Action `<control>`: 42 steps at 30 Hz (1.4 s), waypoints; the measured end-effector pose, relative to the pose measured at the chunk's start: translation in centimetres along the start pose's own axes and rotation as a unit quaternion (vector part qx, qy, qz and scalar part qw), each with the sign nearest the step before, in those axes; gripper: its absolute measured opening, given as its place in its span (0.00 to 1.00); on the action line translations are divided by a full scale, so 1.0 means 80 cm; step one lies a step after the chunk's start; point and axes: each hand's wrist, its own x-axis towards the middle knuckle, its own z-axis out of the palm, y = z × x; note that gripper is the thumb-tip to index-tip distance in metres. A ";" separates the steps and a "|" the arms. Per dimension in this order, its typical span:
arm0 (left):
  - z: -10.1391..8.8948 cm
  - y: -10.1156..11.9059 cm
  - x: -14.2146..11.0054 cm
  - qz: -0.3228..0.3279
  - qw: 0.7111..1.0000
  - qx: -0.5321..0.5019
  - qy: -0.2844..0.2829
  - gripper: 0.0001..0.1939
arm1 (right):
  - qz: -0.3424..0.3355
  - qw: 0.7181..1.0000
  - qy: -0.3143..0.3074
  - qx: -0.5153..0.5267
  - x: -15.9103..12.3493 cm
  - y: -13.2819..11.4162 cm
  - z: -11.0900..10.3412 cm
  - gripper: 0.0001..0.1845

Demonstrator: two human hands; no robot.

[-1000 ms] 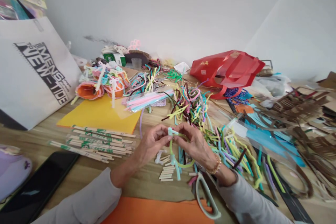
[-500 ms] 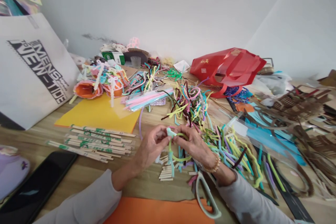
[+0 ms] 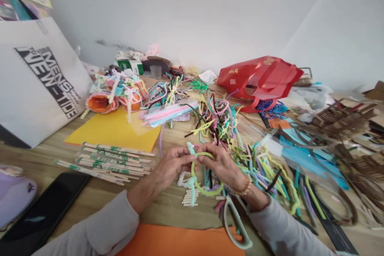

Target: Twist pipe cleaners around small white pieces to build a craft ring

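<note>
A yellow-green pipe cleaner ring hangs between my hands, with a pale aqua pipe cleaner wound on its top and another aqua piece dangling at its left side. My left hand pinches the ring and the aqua piece at the upper left. Thumb and fingers of my right hand close on the ring's top right. Under the ring lie short cut wooden sticks in a small row. Scissors with pale handles rest below my right hand, their blades partly hidden.
Paper-wrapped chopsticks and a black phone lie left, near yellow sheets. Orange paper lies in front. Piles of loose pipe cleaners spread behind and right. A red bag and a white bag stand farther back.
The aqua piece at the top has turned from slanting right to standing more upright, shifting slightly left. The ring now shows as a wider loop, and its dangling aqua piece has swung a little left.
</note>
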 end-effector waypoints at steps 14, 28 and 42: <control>0.009 0.009 -0.006 0.176 0.955 0.215 0.106 0.05 | -0.051 0.993 0.077 -0.066 -0.002 0.013 0.010 0.08; 0.015 0.009 -0.022 0.518 0.710 0.460 0.131 0.07 | -0.110 0.985 0.103 -0.085 -0.011 -0.007 0.011 0.11; 0.019 0.022 -0.021 0.220 0.934 0.276 0.056 0.03 | -0.121 0.989 -0.007 -0.086 -0.006 -0.016 -0.017 0.09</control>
